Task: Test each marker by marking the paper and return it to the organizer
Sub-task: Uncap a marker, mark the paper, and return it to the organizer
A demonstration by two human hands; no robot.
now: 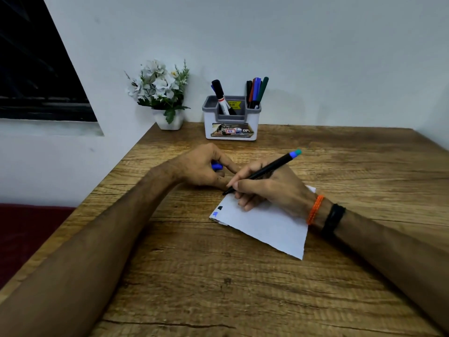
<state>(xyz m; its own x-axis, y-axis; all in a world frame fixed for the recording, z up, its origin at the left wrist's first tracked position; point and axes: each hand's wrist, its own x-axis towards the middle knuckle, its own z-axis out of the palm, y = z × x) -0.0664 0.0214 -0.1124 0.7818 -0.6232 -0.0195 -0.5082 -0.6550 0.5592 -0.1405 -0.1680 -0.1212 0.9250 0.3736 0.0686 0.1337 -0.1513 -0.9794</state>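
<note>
Right hand (272, 188) pinches black marker (262, 171); nib at paper's (264, 224) far-left corner, long axis rising far-right, blue-teal end cap up. Left hand (199, 166), fingers curled round blue cap (217, 166), rests just left of nib. Black and blue test marks near paper's left edge. Organizer (230, 122) beyond hands, holding remaining markers; label shows "42", "OP", rest illegible.

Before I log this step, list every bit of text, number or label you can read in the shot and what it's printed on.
"42": red-framed tag on the front sticker of the organizer.
"OP": white letters at that sticker's right end; the rest is cut off.
Round logo beside the tag: too blurred to read.
Yellow sticker inside the organizer: print too small to read.
Red-and-white band on the thick black marker: unreadable.
Paper: only a black mark and a blue mark, no words.
</note>
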